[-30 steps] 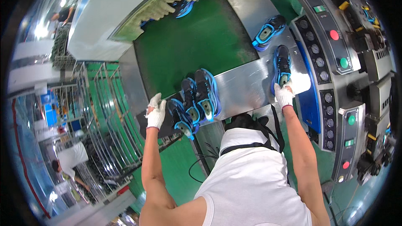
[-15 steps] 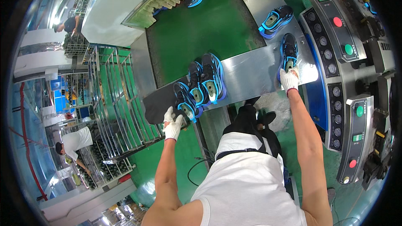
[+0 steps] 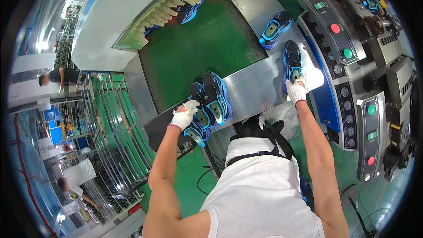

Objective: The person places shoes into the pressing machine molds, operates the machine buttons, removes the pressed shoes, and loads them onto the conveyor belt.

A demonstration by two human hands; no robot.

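White knit glove on the left hand [image 3: 184, 113], which sits over the leftmost shoe [image 3: 194, 135] — fingers partly extended, though whether that grip has closed on anything cannot be told from this angle. At the belt's far end a black-and-blue shoe [image 3: 189, 13] lies by the pale fringed curtain [image 3: 169, 9]; a blue patch to its left, mostly hidden, may be another. Beside the leftmost shoe stand the middle shoe [image 3: 203, 117] and the third shoe [image 3: 215, 92], close together at the near left edge of the green belt [image 3: 198, 50]. Bare steel tabletop [image 3: 251, 89] runs on to the right, where the far shoe [image 3: 276, 28] rests on the metal border. Just nearer is the held shoe [image 3: 291, 57], its heel grasped by the right hand [image 3: 296, 90] — toe pointing away from the person, beside the control panel [image 3: 337, 64]. By judgement, the work is partway: two shoes are set out at the right, three are grouped at the left, and at least one remains by the curtain.
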